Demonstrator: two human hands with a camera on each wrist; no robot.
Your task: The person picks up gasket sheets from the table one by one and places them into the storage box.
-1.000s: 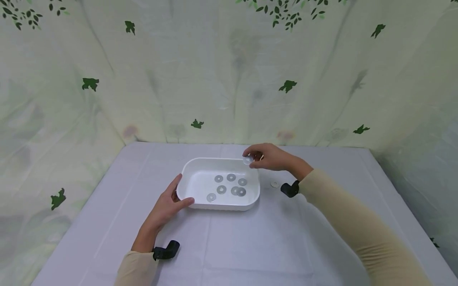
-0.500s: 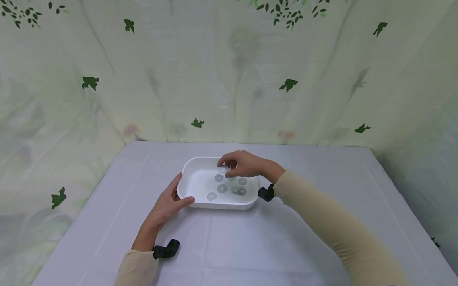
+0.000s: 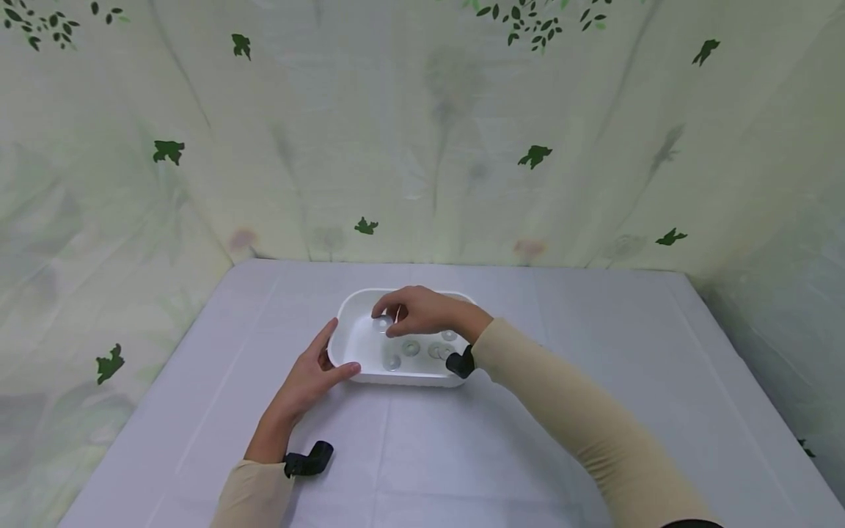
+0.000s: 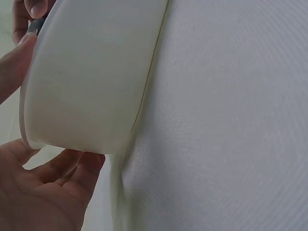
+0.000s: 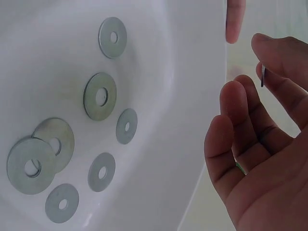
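Observation:
A white oblong tray [image 3: 396, 380] stands on the table. My left hand [image 3: 306, 381] grips its left end, thumb over the near rim; in the left wrist view the fingers of that hand [image 4: 53, 187] lie against the tray's outer wall. Over the tray's left half, my right hand [image 3: 425, 309] pinches a flat metal washer [image 3: 381, 323] between thumb and fingers. The right wrist view shows this washer [image 5: 263, 76] edge-on. Several more washers [image 5: 100, 96] lie flat on the tray floor, two overlapping. From the head view, my right hand and wrist hide some of them.
A white cloth [image 3: 422, 455] covers the table. Behind it hangs a pale curtain [image 3: 409, 147] printed with leaves. Black wrist cameras [image 3: 309, 460] sit on both wrists; the right sleeve [image 3: 568, 411] stretches across the table's right side.
My right hand has moved left with the washer, from the tray's far right corner to its left half. The single washer on the cloth right of the tray is now behind my sleeve.

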